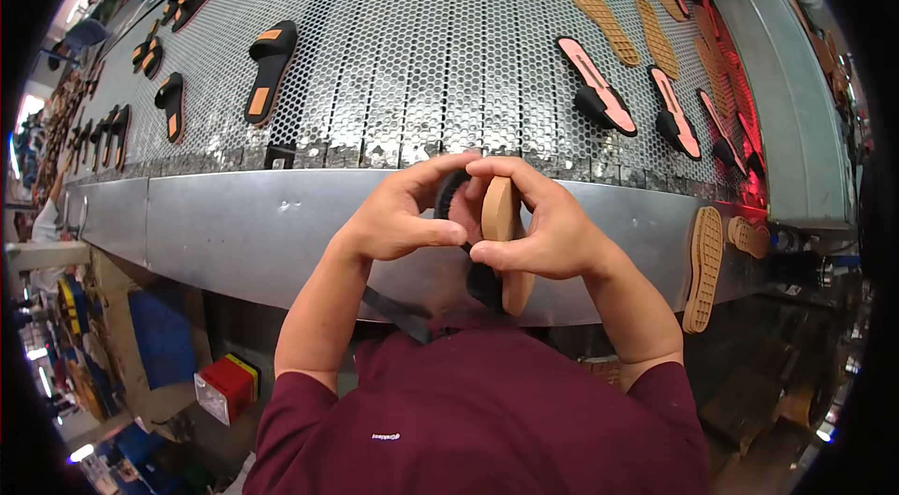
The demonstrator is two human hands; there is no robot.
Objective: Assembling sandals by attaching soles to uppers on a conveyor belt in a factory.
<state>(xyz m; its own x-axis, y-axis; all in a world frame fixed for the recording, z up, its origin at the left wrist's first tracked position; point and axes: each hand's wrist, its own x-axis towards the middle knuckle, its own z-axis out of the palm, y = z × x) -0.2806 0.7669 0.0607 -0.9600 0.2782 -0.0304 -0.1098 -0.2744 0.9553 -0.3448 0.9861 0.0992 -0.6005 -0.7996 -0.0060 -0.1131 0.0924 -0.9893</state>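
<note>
Held items, above the middle of the ledge: one black-and-pink sandal piece (463, 214) and one tan sole (501, 206), both on edge, side by side; whether joined, cannot tell.

Left hand (401, 214): partly curled, thumb and fingers around the black-and-pink piece. Right hand (560, 225): likewise curled, thumb and fingers gripping the tan sole.

Support: mesh conveyor (375, 55) with metal ledge (215, 223) along its near edge.

Toward the conveyor's left edge: black sandals with tan patches (271, 73).

Toward its right edge: pink-topped black sandals (596, 88), loose tan soles (655, 38).

Ledge, right end: spare sole (702, 270), tan, overhanging the near edge.
</note>
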